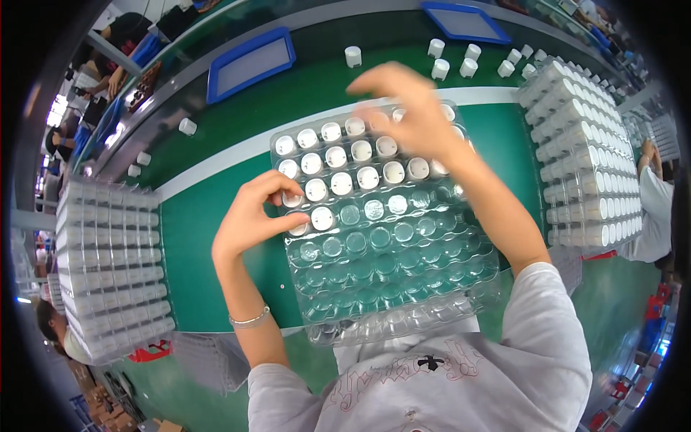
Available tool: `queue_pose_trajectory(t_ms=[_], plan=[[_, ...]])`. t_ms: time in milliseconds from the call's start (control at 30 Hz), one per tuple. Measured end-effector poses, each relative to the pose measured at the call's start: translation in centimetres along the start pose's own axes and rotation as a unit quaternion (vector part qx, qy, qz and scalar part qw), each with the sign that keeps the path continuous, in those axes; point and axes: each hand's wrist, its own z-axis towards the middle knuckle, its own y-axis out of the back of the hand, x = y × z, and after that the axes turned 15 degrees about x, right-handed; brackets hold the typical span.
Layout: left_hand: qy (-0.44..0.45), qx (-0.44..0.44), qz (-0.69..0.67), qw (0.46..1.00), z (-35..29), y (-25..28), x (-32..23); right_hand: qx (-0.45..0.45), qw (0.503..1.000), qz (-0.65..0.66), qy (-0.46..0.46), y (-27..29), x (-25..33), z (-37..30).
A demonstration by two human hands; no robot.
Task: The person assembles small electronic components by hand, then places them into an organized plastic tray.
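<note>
- Tray (389,270) lies in front of you on the green bench (209,252), probably so that both hands reach it easily.
- White caps (335,156) sit mostly in its far rows; the round wells likely keep them upright and apart.
- Your left hand (253,216) is at the tray's left edge, thumb and index a narrow gap apart by the end caps; you may be steadying them, though whether you press cannot be told.
- Your right hand (414,119) hovers above the far rows, fingers seemingly spread; blur hides whether they hold anything, so I cannot tell.
- Left stack (115,266) and right stack (583,165) flank you, perhaps for sideways reach.
- Loose caps (353,57) stand on the belt (317,79) beyond the tray.
</note>
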Motion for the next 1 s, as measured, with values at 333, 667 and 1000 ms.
queue_pose_trajectory(t_ms=[333, 667, 1000], plan=[[0.0, -0.021, 0.021, 1.0, 2.0, -1.2, 0.0, 0.102, 0.9, -0.268, -0.328, 10.1, -19.1, -6.1], [0.015, -0.035, 0.038, 0.999, 2.2, -1.3, -0.4, 0.136, 0.829, -0.29, -0.459, 11.8, -21.4, -2.6], [-0.12, -0.271, 0.023, 0.955, 4.5, -5.6, -2.4, 0.165, 0.953, 0.186, -0.174, 3.1, -3.3, 0.7]])
